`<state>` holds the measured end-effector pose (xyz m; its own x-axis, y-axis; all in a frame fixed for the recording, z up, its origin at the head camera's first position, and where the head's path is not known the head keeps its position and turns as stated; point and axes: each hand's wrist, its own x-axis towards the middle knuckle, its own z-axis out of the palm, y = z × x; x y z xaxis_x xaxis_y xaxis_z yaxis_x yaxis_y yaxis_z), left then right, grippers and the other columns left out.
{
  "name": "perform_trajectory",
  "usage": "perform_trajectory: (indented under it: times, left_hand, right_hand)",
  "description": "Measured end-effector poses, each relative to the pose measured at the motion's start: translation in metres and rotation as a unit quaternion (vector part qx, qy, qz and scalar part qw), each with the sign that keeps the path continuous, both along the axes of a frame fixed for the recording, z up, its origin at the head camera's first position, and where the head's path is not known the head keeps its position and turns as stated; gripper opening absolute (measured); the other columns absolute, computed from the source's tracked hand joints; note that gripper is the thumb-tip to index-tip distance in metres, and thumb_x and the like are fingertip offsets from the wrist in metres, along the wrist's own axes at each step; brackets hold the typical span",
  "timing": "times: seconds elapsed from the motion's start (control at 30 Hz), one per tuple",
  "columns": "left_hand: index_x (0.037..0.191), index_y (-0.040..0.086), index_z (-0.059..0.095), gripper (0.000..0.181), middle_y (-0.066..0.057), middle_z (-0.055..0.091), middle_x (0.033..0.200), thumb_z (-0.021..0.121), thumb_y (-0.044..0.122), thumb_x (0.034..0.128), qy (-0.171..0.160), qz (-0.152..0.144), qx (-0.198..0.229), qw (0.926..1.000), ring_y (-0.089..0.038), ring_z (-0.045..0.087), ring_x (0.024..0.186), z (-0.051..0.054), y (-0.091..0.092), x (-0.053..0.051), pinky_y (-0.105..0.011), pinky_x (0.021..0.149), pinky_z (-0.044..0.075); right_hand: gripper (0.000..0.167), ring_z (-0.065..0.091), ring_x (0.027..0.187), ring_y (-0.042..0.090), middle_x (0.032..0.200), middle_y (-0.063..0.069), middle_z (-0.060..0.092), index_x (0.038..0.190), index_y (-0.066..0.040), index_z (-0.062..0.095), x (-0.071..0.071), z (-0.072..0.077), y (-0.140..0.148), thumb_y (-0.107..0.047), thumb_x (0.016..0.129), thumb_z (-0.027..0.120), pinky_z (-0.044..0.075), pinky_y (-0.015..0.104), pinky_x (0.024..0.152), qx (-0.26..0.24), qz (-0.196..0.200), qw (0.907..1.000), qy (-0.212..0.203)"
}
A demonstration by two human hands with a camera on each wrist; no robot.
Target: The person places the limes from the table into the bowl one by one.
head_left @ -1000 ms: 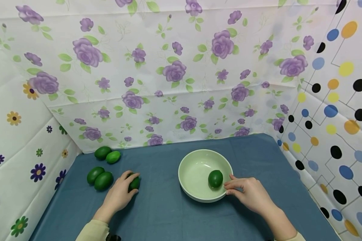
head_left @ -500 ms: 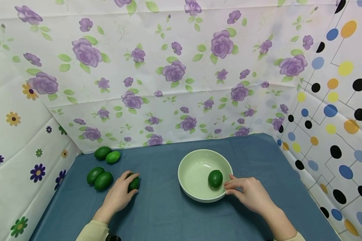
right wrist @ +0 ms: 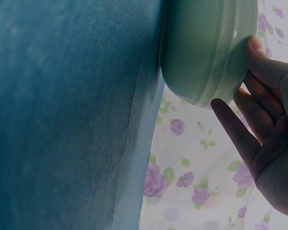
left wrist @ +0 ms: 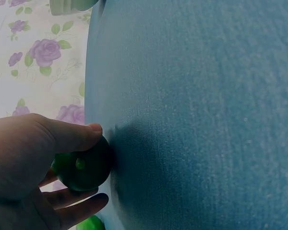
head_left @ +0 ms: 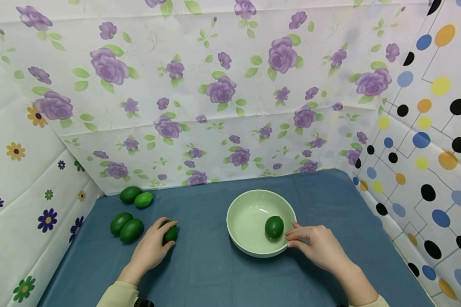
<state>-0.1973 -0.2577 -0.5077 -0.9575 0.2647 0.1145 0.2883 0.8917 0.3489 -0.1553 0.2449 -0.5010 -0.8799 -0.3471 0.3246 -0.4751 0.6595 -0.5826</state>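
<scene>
A dark green lime [head_left: 170, 233] rests on the blue cloth, and my left hand [head_left: 152, 244] holds it between thumb and fingers. The left wrist view shows the lime [left wrist: 84, 165] from its stem end, with the thumb along one side. A pale green bowl [head_left: 246, 226] stands right of centre with another dark green lime [head_left: 274, 227] inside it. At the bowl's right rim, my right hand [head_left: 320, 247] pinches the edge. In the right wrist view, the thumb lies at the rim of the bowl [right wrist: 206, 52] and one finger extends towards its underside.
Two dark limes [head_left: 132, 230] lie touching, left of my left hand. Behind them sit another dark lime [head_left: 130, 195] and a smaller, brighter one [head_left: 144, 199]. A flowered cloth wall [head_left: 223, 128] closes the back; a dotted one [head_left: 426, 170] stands at the right.
</scene>
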Motion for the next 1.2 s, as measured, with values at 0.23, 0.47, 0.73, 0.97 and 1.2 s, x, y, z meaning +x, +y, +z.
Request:
perform_trajectory:
  times: [0.23,0.47,0.73,0.97,1.2]
  left_hand:
    - [0.147,0.008,0.065,0.061,-0.024,0.052,0.151,0.087,0.007,0.0909,-0.001,0.002,0.003,1.0,-0.05,0.057,0.129,0.0006,0.0003,0.0003,-0.065,0.101,0.051]
    - [0.147,0.008,0.065,0.061,-0.023,0.053,0.15,0.087,0.006,0.0902,0.004,0.003,0.008,1.0,-0.049,0.058,0.13,0.0002,0.0007,0.0005,-0.065,0.101,0.051]
    - [0.146,0.008,0.066,0.06,-0.023,0.053,0.15,0.088,0.006,0.0898,0.009,0.002,0.007,0.9999,-0.049,0.058,0.129,-0.0003,0.001,0.0015,-0.065,0.101,0.052]
    - [0.147,0.009,0.066,0.061,-0.023,0.053,0.151,0.087,0.007,0.0902,0.002,0.006,0.009,0.9999,-0.05,0.057,0.13,-0.0001,0.0012,0.0016,-0.065,0.101,0.051]
    - [0.146,0.009,0.067,0.06,-0.023,0.053,0.152,0.088,0.007,0.0899,0.005,0.012,0.034,0.9993,-0.048,0.057,0.133,0.0005,0.0041,0.0026,-0.065,0.103,0.051]
  right_hand:
    - [0.021,0.069,0.125,0.023,0.111,-0.016,0.079,0.105,-0.023,0.088,-0.0003,0.0011,-0.0002,-0.021,0.084,0.092,0.065,0.033,0.081,-0.001,-0.002,1.0,-0.004]
    - [0.02,0.07,0.123,0.022,0.111,-0.016,0.079,0.104,-0.023,0.088,-0.0002,0.0023,-0.0001,-0.021,0.084,0.091,0.065,0.034,0.082,0.004,-0.002,1.0,0.006]
    - [0.019,0.07,0.123,0.023,0.111,-0.016,0.079,0.104,-0.023,0.088,-0.0004,0.0006,-0.0004,-0.021,0.085,0.091,0.065,0.033,0.082,0.001,0.003,1.0,0.008]
    - [0.02,0.07,0.124,0.024,0.112,-0.016,0.079,0.105,-0.023,0.088,-0.0004,-0.0005,0.0001,-0.02,0.085,0.091,0.065,0.034,0.083,0.003,0.007,0.9999,0.013]
    - [0.022,0.071,0.121,0.027,0.112,-0.012,0.08,0.105,-0.021,0.088,0.0009,-0.0016,-0.0007,-0.017,0.084,0.092,0.065,0.039,0.086,0.032,0.024,0.9971,0.065]
